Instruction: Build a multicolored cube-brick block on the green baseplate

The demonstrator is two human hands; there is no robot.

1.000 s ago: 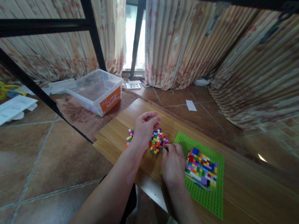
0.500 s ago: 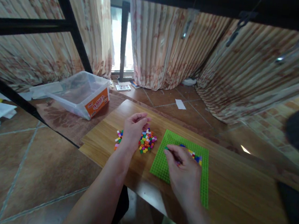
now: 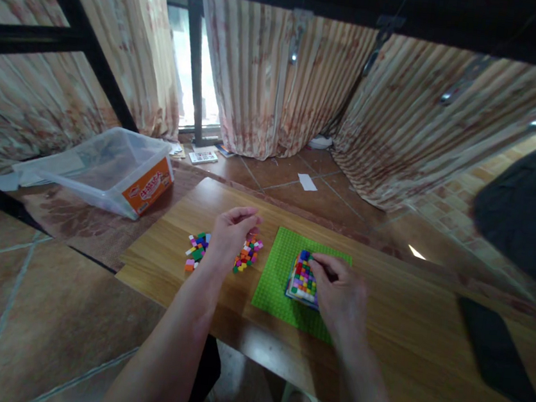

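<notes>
So the right hand (image 3: 342, 294) is at the brick build (image 3: 303, 284), which sits on a green baseplate (image 3: 272, 286) on the wooden table (image 3: 394, 364). Thumb and forefinger are close together there, can't tell if a brick's between them. Left hand (image 3: 228, 236) hovers by the loose bricks (image 3: 197, 253), fingers curled, can't see if they're gripping anything. Further back there's a clear tub (image 3: 148, 186), then striped curtains (image 3: 243, 75).

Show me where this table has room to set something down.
The wooden table is bare from the right hand across to the flat black slab, and at its far-left corner beyond the loose bricks. Crowded: those bricks, around the left hand, and the brick stack on the green baseplate.
</notes>
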